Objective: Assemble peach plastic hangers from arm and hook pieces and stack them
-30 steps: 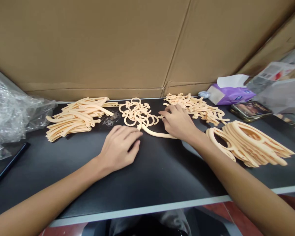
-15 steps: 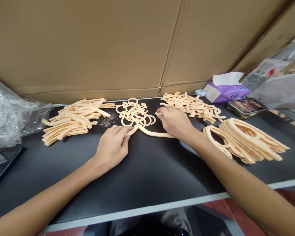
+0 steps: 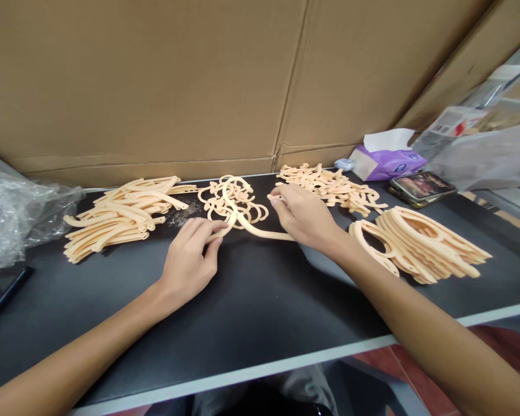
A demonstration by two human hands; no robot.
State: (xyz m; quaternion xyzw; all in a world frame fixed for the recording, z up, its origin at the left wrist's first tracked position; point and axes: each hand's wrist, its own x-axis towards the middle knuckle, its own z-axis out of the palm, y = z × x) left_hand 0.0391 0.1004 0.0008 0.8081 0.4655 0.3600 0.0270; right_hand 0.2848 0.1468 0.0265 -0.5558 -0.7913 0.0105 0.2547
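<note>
My left hand [image 3: 193, 254] pinches the left arm of a cream, curved plastic-looking piece [image 3: 264, 233] between thumb and fingers. This piece lies on the black table, and its right end passes beneath my right hand [image 3: 303, 214]. A round cream loop [image 3: 238, 180] rises from its middle, in front of a heap of small cream rings [image 3: 257, 212]; whether they are joined I cannot tell. My right hand's thumb and index finger close on a small cream part [image 3: 274, 197], mostly hidden by the fingers. Just behind that hand lies a pile of small wavy cream parts [image 3: 329, 184].
Long curved cream strips [image 3: 121, 216] are piled at left, beside clear plastic wrap [image 3: 26, 214]. At right sit stacked cream frames [image 3: 420, 242], a phone [image 3: 422, 186] and a purple tissue pack [image 3: 385, 162]. A cardboard wall [image 3: 156, 86] stands behind the black table [image 3: 242, 323].
The view has shifted slightly, so most things sit a little further left. A round loop now shows above the middle of the curved piece. Both hands keep nearly the same pose.
</note>
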